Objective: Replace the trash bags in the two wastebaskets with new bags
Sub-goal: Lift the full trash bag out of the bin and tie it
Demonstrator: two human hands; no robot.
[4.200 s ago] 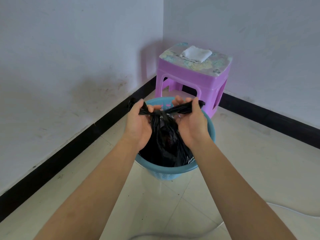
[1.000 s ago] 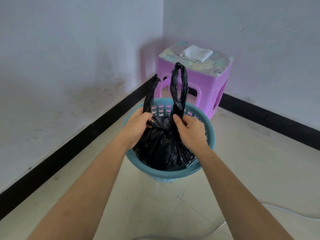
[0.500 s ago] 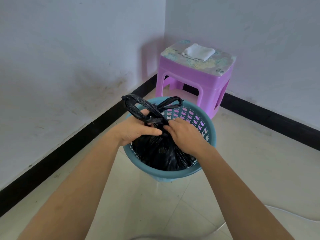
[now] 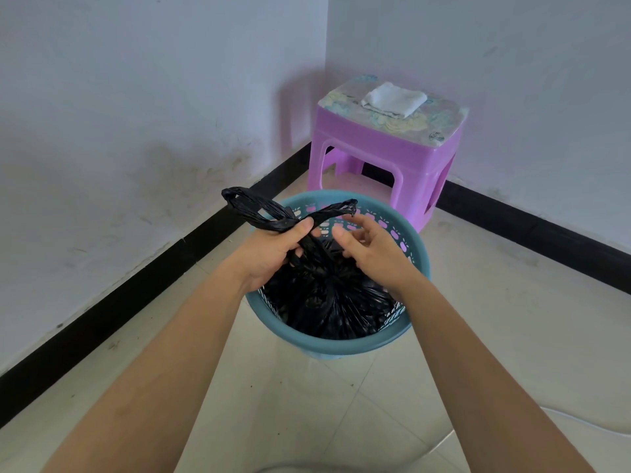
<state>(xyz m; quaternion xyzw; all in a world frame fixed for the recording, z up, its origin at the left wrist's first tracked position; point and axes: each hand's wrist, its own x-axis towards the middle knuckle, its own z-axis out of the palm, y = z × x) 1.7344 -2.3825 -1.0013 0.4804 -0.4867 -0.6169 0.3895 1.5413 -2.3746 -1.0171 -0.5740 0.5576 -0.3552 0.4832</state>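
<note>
Since before, right hand (image 4: 370, 249) is opening beside the knot; left hand (image 4: 273, 250) is gripping black bag (image 4: 327, 302) handles, inside blue wastebasket (image 4: 341, 346) at centre.

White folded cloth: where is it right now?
The white folded cloth lies on top of the purple stool in the room's corner, behind the blue wastebasket, upper right of centre.

black trash bag (image 4: 327, 302) in a teal wastebasket (image 4: 341, 343) with cut-out lattice; purple stool (image 4: 375, 148) with floral-printed top, white cloth (image 4: 394, 99); cream floor tiles (image 4: 307, 404), black baseboard (image 4: 102, 308).
</note>
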